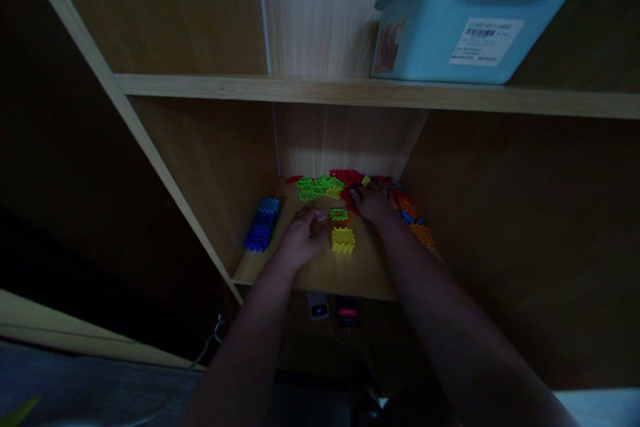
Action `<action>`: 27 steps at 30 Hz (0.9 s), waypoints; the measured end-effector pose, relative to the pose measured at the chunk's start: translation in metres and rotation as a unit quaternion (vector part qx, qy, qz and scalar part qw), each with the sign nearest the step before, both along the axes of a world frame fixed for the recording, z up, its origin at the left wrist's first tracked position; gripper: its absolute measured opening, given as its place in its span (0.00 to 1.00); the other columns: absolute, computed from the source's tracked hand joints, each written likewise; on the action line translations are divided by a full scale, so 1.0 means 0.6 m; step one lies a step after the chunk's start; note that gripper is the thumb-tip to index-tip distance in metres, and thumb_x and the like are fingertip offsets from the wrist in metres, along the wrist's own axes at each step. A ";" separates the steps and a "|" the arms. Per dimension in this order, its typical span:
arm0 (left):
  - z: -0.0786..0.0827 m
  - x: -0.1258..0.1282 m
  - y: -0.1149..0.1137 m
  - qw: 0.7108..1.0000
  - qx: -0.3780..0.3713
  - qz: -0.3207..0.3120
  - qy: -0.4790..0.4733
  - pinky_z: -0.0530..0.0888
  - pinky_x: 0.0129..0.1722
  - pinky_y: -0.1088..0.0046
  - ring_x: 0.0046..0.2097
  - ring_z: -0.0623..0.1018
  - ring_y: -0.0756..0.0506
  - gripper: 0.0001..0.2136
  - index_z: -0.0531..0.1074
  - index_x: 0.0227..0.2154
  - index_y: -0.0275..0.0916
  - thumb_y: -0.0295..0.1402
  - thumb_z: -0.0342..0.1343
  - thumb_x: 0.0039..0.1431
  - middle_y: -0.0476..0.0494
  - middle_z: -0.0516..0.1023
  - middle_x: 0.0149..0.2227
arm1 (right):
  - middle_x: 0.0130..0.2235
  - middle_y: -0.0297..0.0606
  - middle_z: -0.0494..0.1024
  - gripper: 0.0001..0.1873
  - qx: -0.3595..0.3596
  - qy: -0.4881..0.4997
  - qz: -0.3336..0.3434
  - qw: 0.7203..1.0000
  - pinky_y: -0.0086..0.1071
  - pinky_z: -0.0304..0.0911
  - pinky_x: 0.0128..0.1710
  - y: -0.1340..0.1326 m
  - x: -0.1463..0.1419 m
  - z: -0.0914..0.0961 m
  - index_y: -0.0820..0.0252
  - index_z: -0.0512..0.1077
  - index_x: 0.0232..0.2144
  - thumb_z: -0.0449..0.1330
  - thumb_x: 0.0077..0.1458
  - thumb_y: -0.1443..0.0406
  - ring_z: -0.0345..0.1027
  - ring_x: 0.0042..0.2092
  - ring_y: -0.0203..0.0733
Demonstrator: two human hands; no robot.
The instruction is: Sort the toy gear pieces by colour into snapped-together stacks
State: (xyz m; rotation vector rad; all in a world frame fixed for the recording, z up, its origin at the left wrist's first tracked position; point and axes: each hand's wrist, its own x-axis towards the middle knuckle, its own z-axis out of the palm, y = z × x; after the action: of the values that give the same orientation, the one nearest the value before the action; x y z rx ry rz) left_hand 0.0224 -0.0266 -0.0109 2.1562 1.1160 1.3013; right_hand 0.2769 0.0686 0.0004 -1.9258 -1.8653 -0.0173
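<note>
Both my arms reach into a low wooden shelf compartment strewn with plastic interlocking tiles. My left hand [303, 235] rests on the shelf board [320, 273], fingers curled, just left of a yellow tile block [343, 240] and a green tile [339, 214]. My right hand [373, 203] lies palm down on red tiles [347, 178] near the back, fingers bent over them. Whether either hand actually grips a tile is hidden in the dim light.
A heap of green tiles [315, 187] lies at the back, a stack of blue tiles [263, 225] at the left wall, orange tiles [417, 227] along the right. A light blue plastic box [450, 20] stands on the shelf above. Small lit devices [333, 311] sit below.
</note>
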 end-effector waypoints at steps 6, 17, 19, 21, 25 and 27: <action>0.003 0.004 0.001 1.000 0.008 0.008 0.010 0.77 0.59 0.54 0.54 0.82 0.37 0.09 0.77 0.46 0.41 0.26 0.60 0.64 0.39 0.84 0.49 | 0.71 0.66 0.66 0.35 0.048 -0.014 -0.001 0.999 0.69 0.50 0.70 -0.005 0.010 0.002 0.69 0.66 0.71 0.52 0.73 0.50 0.56 0.73 0.74; 0.032 0.009 -0.017 0.991 -0.064 -0.004 -0.120 0.78 0.53 0.64 0.49 0.84 0.42 0.07 0.79 0.44 0.41 0.36 0.58 0.72 0.43 0.86 0.46 | 0.51 0.47 0.84 0.17 0.304 0.123 0.156 0.932 0.42 0.76 0.47 -0.134 -0.033 0.106 0.55 0.72 0.60 0.60 0.71 0.62 0.81 0.48 0.53; 0.040 0.012 -0.021 0.980 -0.079 -0.020 -0.181 0.77 0.53 0.65 0.48 0.84 0.42 0.12 0.79 0.42 0.41 0.43 0.57 0.73 0.43 0.86 0.43 | 0.49 0.44 0.85 0.12 0.302 0.082 0.225 0.923 0.43 0.76 0.50 -0.179 -0.057 0.103 0.53 0.76 0.54 0.60 0.71 0.64 0.80 0.49 0.52; 0.046 0.014 -0.024 0.968 -0.104 -0.053 -0.221 0.77 0.51 0.66 0.45 0.83 0.43 0.17 0.79 0.39 0.40 0.49 0.56 0.73 0.44 0.85 0.39 | 0.45 0.41 0.86 0.10 0.285 0.045 0.275 0.917 0.44 0.75 0.50 -0.216 -0.074 0.085 0.52 0.79 0.50 0.60 0.72 0.66 0.79 0.49 0.51; 0.046 0.016 -0.029 0.947 -0.180 -0.111 -0.242 0.76 0.43 0.70 0.38 0.80 0.46 0.22 0.80 0.35 0.38 0.55 0.66 0.63 0.45 0.83 0.34 | 0.54 0.41 0.86 0.17 0.255 0.039 0.300 0.918 0.50 0.74 0.57 -0.252 -0.079 0.038 0.50 0.78 0.59 0.61 0.72 0.67 0.77 0.53 0.52; 0.042 0.018 -0.029 0.937 -0.204 -0.127 -0.253 0.76 0.43 0.70 0.38 0.80 0.46 0.21 0.81 0.38 0.38 0.53 0.71 0.58 0.45 0.84 0.36 | 0.59 0.41 0.83 0.20 0.241 0.039 0.309 0.919 0.53 0.74 0.59 -0.257 -0.071 0.026 0.49 0.77 0.62 0.64 0.70 0.65 0.76 0.56 0.54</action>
State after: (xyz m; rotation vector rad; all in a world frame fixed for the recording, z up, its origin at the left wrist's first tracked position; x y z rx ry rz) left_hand 0.0330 -0.0440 0.0143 1.4861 0.7778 1.2688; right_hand 0.2343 -0.0854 0.0157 -0.9567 -2.0897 -0.1799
